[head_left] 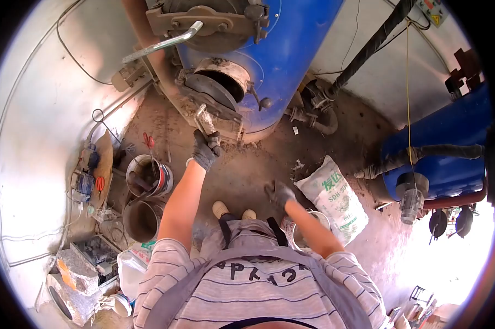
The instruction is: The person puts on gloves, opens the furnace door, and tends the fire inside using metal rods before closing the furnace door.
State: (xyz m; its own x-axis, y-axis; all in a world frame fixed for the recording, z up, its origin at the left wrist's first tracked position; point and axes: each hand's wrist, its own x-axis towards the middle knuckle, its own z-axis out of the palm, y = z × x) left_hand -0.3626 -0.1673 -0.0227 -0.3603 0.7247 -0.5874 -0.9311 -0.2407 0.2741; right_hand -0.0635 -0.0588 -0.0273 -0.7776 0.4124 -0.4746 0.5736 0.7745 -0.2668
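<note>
My left hand (206,152), in a dark grey glove, is closed around a metal handle (203,119) at the lower hatch. The round hatch door (212,90) stands ajar beside the dark opening (231,82) of the big blue tank (296,49). My right hand (280,195), gloved too, hangs low over the floor with its fingers apart and nothing in it. Nearest to it are a white printed sack (332,200) and a pale bucket (317,219), partly covered by my right forearm.
Two buckets (149,170) (143,219) stand on the left, with red-handled tools nearby. A bent metal bar (168,43) juts from the upper hatch. Pipes (327,120) run along the floor behind the tank. Another blue tank (439,142) with a motor (411,203) is at right.
</note>
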